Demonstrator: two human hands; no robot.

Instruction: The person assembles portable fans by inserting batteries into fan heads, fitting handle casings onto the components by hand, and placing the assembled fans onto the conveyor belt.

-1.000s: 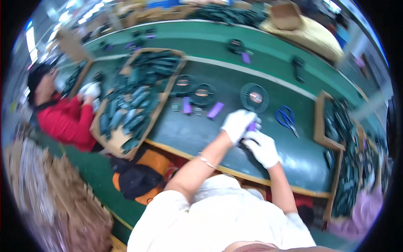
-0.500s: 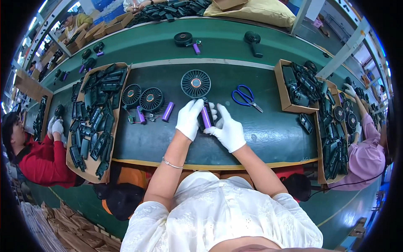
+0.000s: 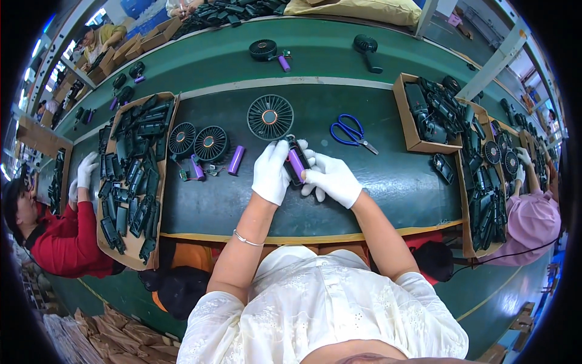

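Observation:
In front of me I hold a handheld fan, its round black head (image 3: pixel 270 117) pointing away and to the left. A purple battery cell (image 3: pixel 296 162) lies in its open black handle. My left hand (image 3: pixel 270 174), in a white glove, is wrapped round the handle's left side. From the right, my gloved right hand (image 3: pixel 335 177) closes on the handle's lower end, thumb against the battery. Blue-handled scissors (image 3: pixel 348 130) lie open to the right. To the left are two more fan heads (image 3: pixel 211 144), a loose purple cell (image 3: pixel 236 161) and another purple cell (image 3: pixel 197 168) by small circuit parts.
A cardboard tray (image 3: pixel 134 247) of black casings stands at the left, another tray (image 3: pixel 467 233) at the right. Beside the latter is a carton (image 3: pixel 429 146) of black parts. Beyond the table runs a green conveyor (image 3: pixel 321 53) carrying fans. Co-workers sit on both sides.
The fan has tilted, its head swinging left and the handle's end right. My right hand's fingers have shifted along the handle. The left co-worker's hands have moved apart.

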